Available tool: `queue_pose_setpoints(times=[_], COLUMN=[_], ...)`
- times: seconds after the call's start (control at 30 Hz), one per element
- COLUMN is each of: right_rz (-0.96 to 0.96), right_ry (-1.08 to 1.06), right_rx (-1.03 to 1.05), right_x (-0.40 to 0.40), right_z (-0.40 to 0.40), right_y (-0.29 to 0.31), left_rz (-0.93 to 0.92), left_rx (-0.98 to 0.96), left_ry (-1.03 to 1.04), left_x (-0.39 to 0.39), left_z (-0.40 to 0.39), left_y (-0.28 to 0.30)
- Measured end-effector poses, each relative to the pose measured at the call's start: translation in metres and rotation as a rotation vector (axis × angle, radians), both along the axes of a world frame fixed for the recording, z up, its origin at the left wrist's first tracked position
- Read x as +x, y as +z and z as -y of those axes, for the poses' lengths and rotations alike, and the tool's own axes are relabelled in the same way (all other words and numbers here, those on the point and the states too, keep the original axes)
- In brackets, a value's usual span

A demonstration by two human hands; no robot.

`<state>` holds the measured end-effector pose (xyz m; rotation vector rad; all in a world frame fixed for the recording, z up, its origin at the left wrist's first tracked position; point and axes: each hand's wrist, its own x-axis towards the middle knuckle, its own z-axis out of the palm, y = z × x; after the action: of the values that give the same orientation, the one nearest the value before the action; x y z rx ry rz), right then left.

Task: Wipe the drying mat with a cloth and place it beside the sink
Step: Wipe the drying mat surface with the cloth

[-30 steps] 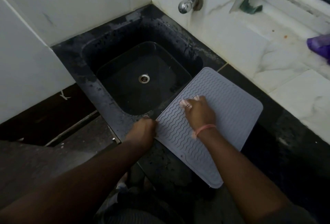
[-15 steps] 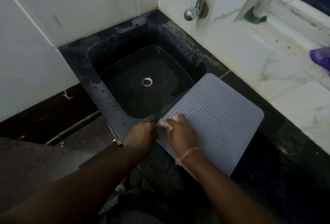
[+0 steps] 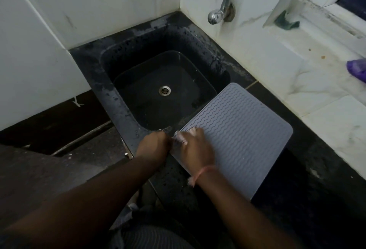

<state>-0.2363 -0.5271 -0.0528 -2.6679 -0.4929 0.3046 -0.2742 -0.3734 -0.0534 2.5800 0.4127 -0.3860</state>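
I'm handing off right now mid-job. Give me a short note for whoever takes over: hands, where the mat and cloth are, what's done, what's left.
Left hand: fingers curled at the near-left corner of the drying mat, steadying it.
Right hand: pressing a pale cloth onto the mat's left end; the cloth is mostly hidden under the fingers.
Mat: flat on the dark counter, right of the sink, its far-left corner overlapping the rim.
Done: mat laid beside sink. How much is wiped cannot be told.
Left: finish wiping, square the mat off the rim.
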Motion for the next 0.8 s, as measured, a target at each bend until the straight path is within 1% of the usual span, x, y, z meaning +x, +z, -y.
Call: queue_pose_setpoints(times=[0.1, 0.17, 0.27, 0.3, 0.33, 0.43, 0.5, 0.57, 0.63, 0.7, 0.8], right_rz=[-0.073, -0.077, 0.020, 0.039, 0.051, 0.101, 0.114, 0.141, 0.118, 0.061, -0.062], right_ry=[-0.018, -0.011, 0.158, 0.170, 0.130, -0.122, -0.204, -0.232, -0.226, -0.167, -0.033], right_rx=[0.011, 0.024, 0.044, 0.055, 0.044, -0.061, -0.102, -0.117, -0.075, -0.008, 0.012], right_x=[-0.036, -0.028, 0.000, 0.017, 0.038, 0.106, 0.124, 0.113, 0.082, 0.035, -0.035], right_z=[-0.001, 0.006, 0.026, 0.035, 0.047, 0.079, 0.082, 0.066, 0.049, 0.033, 0.015], right_y=[-0.004, -0.008, -0.013, -0.014, -0.015, -0.013, -0.011, -0.007, -0.007, -0.009, -0.012], left_rz=[-0.004, -0.014, -0.025, -0.032, -0.039, -0.055, -0.053, -0.062, -0.076, -0.077, -0.095], left_rx=[0.030, 0.052, 0.111, 0.121, 0.133, 0.190, 0.209, 0.224, 0.231, 0.252, 0.298], left_ry=[-0.018, -0.037, -0.074, -0.081, -0.100, -0.192, -0.212, -0.213, -0.204, -0.200, -0.198], left_x=[0.002, 0.002, 0.004, 0.005, 0.005, 0.008, 0.011, 0.014, 0.016, 0.017, 0.017], left_z=[-0.003, -0.003, 0.003, 0.004, 0.007, 0.013, 0.018, 0.022, 0.024, 0.025, 0.026], left_y=[0.002, 0.004, 0.006, 0.008, 0.010, 0.015, 0.017, 0.018, 0.018, 0.016, 0.015])
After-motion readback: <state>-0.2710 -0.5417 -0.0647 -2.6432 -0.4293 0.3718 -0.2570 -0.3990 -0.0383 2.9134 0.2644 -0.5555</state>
